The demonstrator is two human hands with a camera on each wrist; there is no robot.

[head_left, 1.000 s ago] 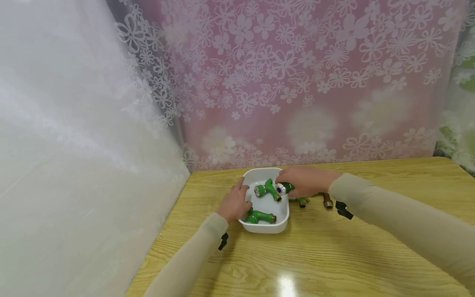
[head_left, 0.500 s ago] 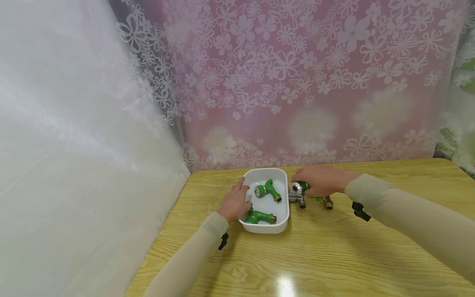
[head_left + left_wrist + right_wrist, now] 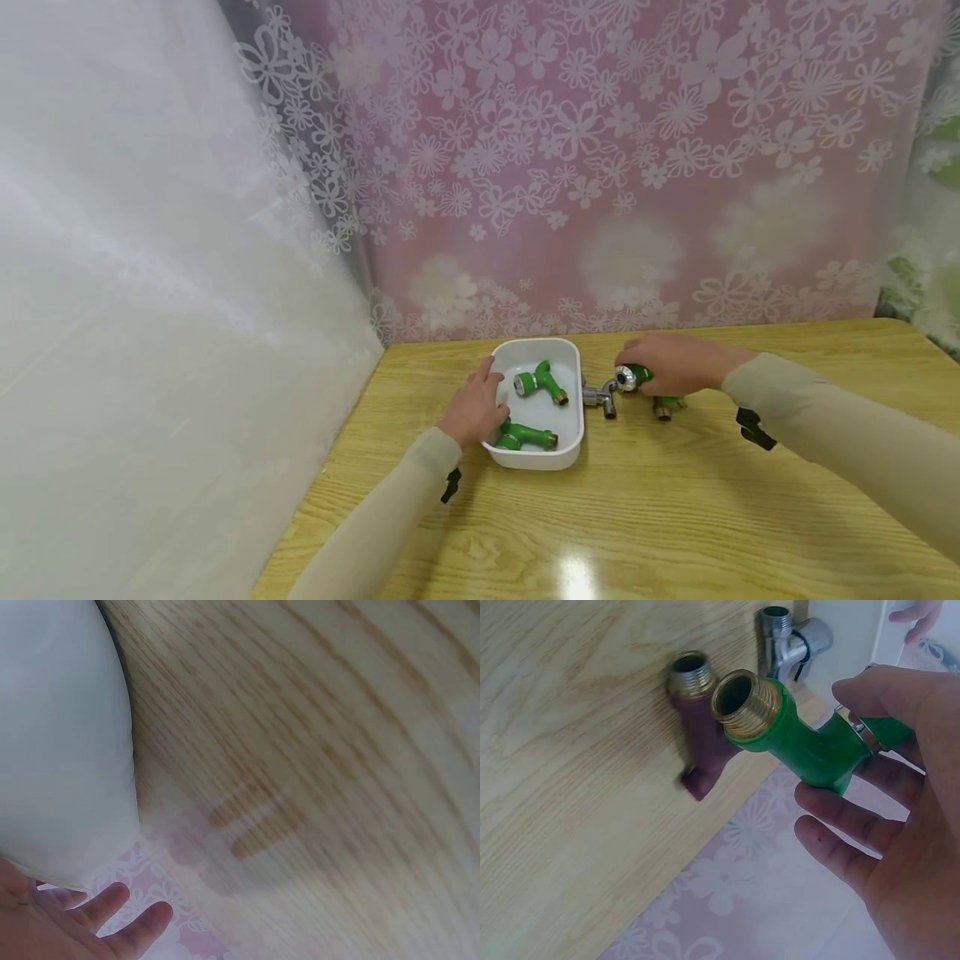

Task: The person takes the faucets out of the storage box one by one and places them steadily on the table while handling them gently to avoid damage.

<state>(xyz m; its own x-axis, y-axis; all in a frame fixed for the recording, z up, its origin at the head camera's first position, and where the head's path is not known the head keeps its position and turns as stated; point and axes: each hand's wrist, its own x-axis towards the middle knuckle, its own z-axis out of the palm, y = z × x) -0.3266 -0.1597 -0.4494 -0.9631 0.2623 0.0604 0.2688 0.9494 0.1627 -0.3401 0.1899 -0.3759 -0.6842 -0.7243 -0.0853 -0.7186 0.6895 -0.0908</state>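
My right hand (image 3: 675,364) grips a green tap (image 3: 810,746) by its handle end, thumb on one side and fingers on the other. Its brass threaded end points away from the palm in the right wrist view. Close by is a maroon tap (image 3: 701,724) on the table, mostly hidden under the hand in the head view. My left hand (image 3: 474,407) rests at the left side of a white tub (image 3: 534,461), fingers spread along the rim. Inside the tub lie two green taps, an upper one (image 3: 551,385) and a lower one (image 3: 534,437).
A chrome tap (image 3: 600,397) lies right against the tub's right wall. The wooden table (image 3: 637,517) ends at a pink flowered curtain (image 3: 600,208) behind, and pale sheeting (image 3: 187,333) hangs along its left side.
My right hand has carried the green tap rightward from the tub's right rim to above the maroon tap, leaving the chrome tap in view. The left hand and tub stay in place.
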